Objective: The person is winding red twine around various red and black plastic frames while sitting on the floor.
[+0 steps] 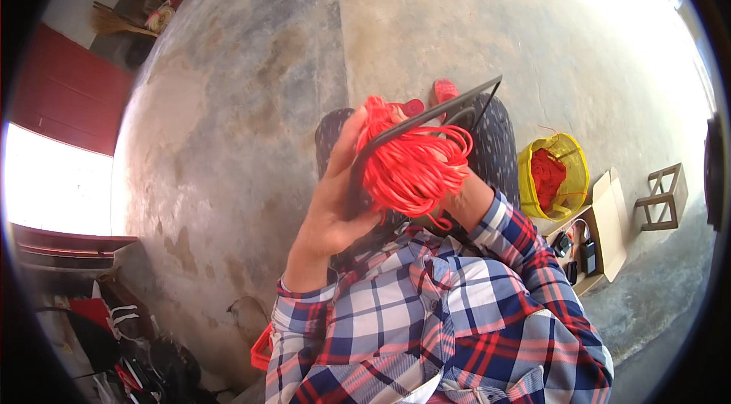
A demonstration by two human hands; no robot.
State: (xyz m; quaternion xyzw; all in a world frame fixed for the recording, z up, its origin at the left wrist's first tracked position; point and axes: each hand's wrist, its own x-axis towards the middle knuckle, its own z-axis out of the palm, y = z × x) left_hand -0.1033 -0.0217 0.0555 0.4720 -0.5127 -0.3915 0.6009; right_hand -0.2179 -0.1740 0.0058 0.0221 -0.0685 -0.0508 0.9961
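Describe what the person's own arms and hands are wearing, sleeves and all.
Both arms wear a long-sleeved plaid shirt in red, navy blue and white checks. The left sleeve ends in a buttoned cuff at the wrist; the right sleeve is cuffed just below the wrist too. The left hand is bare, with no glove, ring or watch visible. The right hand is mostly hidden.

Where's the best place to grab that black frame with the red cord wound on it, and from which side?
Probably the bare upper-right stretch of the black frame, coming from the right. That end juts clear of the red cord bundle, while the left hand already holds the left side and the right hand sits mostly hidden beneath the cord.
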